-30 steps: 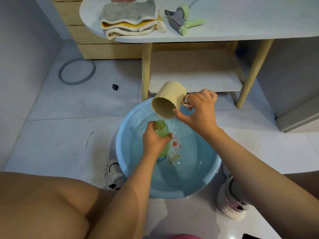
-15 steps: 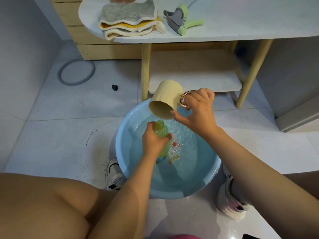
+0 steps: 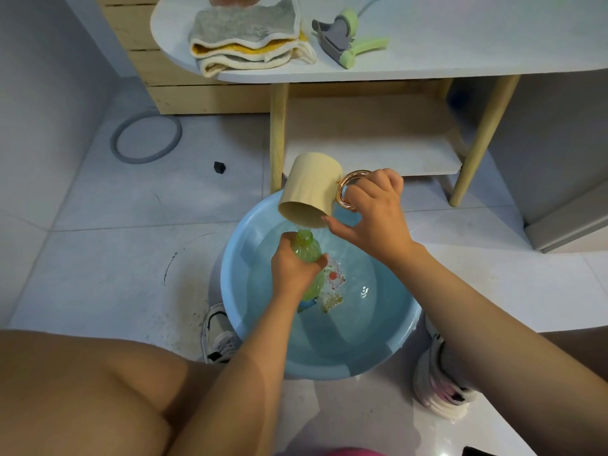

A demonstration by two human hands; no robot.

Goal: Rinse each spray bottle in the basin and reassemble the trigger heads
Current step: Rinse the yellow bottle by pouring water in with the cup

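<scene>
While the left hand (image 3: 293, 270) grips the green spray bottle (image 3: 307, 255) around its shoulder, the bottle stands nearly upright over the blue basin (image 3: 237, 291), open neck up, so that anything missing the neck falls back into the water. Its grip is closed snugly round the body, thumb on the near side. The right hand (image 3: 375, 215) holds a beige cup (image 3: 311, 189) by its copper ring handle (image 3: 348, 190), fingers hooked through the ring and the thumb braced at the rim; that grip is closed on the cup. Tilted mouth-down just above the bottle's neck, the cup seems placed to pour rinse water straight in, and a thin stream shows between rim and neck. I judge this the filling part of the rinse for 1 bottle, with shaking, emptying and refitting its head not yet done.

Up on the desk (image 3: 460, 37) lies 1 grey-and-green trigger head (image 3: 342, 41), well apart from the bottle, beside a folded towel (image 3: 250, 37). Reaching it means rising from the crouch. The desk leg (image 3: 278, 136) stands just behind the basin's far rim, near the cup. A grey ring (image 3: 146, 136) and a small black piece (image 3: 219, 167) lie on the floor to the left, clear of the work. 2 shoes (image 3: 218, 334) flank the basin closely, so splashes could wet them.
</scene>
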